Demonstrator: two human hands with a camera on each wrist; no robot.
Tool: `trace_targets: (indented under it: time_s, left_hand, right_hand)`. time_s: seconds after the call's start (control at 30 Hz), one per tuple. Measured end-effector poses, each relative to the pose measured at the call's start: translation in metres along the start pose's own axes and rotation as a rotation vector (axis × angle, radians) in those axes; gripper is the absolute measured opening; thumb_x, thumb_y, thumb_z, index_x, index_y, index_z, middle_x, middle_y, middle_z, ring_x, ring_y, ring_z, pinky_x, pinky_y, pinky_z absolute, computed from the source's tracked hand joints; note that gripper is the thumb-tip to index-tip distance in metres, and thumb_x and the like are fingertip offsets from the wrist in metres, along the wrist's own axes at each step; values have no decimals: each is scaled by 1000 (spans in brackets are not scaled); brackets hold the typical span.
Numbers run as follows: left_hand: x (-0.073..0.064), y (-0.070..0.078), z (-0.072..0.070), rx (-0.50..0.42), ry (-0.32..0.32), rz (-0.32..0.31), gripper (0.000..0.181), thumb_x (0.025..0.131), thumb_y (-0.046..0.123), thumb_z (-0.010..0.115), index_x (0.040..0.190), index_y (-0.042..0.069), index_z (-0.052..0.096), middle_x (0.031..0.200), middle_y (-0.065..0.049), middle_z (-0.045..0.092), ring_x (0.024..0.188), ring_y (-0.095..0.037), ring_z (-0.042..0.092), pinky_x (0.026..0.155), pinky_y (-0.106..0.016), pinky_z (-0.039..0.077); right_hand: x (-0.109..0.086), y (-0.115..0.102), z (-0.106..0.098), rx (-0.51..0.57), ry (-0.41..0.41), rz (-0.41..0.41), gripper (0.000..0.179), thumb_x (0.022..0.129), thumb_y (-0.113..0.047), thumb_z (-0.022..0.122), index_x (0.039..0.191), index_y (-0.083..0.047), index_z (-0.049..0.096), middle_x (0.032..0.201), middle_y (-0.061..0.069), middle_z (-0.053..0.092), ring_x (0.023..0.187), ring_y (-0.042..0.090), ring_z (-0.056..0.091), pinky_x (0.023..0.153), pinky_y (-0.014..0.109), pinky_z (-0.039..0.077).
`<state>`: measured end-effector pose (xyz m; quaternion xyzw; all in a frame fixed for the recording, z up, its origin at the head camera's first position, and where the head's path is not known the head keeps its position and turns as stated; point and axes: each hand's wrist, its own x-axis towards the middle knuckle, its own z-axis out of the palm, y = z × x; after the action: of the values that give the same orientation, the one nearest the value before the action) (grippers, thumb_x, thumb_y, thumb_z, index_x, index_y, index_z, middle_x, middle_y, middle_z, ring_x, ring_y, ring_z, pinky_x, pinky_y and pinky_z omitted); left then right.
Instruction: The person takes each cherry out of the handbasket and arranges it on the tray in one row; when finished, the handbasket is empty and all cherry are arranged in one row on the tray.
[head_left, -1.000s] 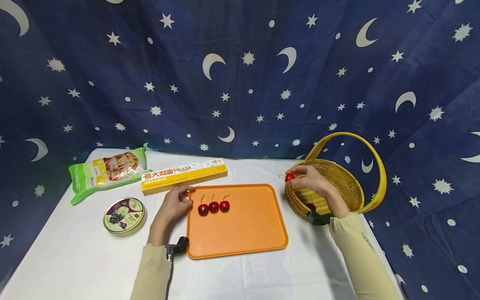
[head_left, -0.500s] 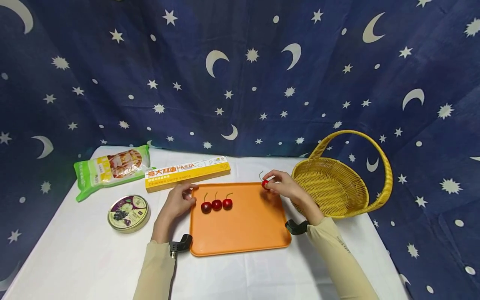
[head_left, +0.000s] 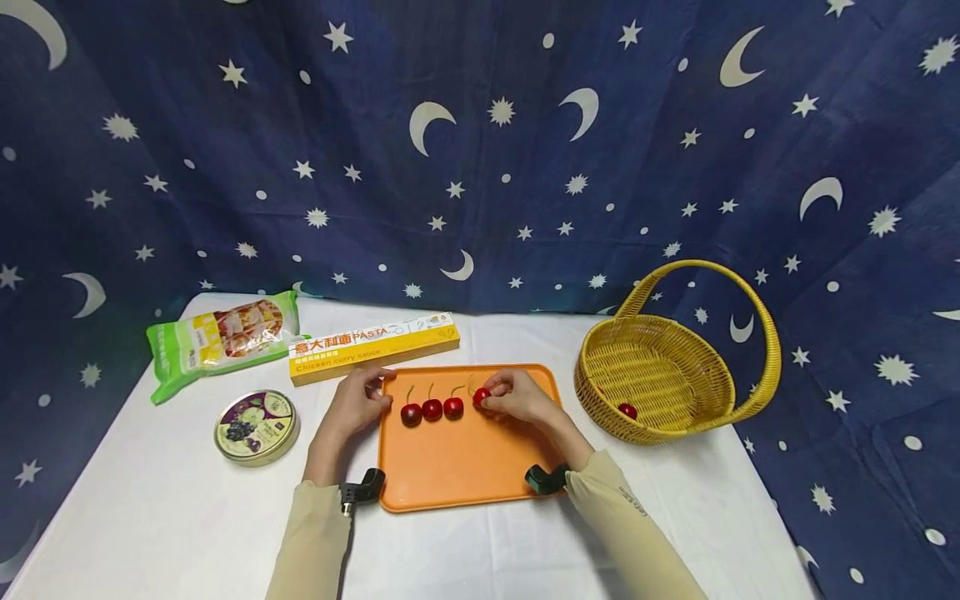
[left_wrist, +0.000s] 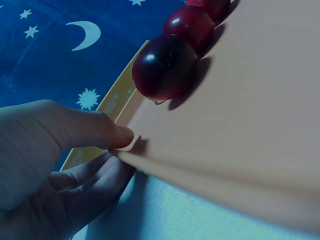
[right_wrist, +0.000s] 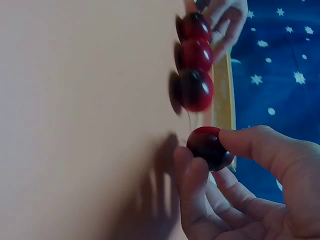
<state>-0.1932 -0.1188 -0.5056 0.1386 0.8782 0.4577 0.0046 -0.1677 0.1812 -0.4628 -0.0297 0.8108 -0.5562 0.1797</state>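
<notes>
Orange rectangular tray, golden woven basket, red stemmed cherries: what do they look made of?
Orange rectangular tray: likely moulded plastic, low sheen; even colour, rounded corners.
Golden woven basket: interlaced strands, slight sheen; rattan or plastic imitation, unclear.
Red stemmed cherries: smooth, glossy skin, sharp highlights; real fruit or plastic, can't tell.

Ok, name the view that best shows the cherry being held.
Right wrist view: the held cherry appears largest, pinched in the right hand. The head view shows it small, partly hidden; left wrist misses it.

Your head view was bright; your right hand [head_left: 519, 397] cast a soft shadow low in its dim wrist view.
</notes>
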Motion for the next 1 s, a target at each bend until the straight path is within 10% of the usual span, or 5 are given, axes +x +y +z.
trace_targets:
  time_s: [1.0]
  left_hand:
    - [0, 0, 0, 3, 2, -34, 38, 77, -3, 73, 115, -1, 69, 93, -15, 60, 72, -20, 58, 71, -35, 49]
  right_hand:
    - [-1, 7, 5, -41, 24, 77, 22, 90, -7, 66, 103, 11, 65, 84, 16, 69, 69, 18, 65, 63, 32, 56]
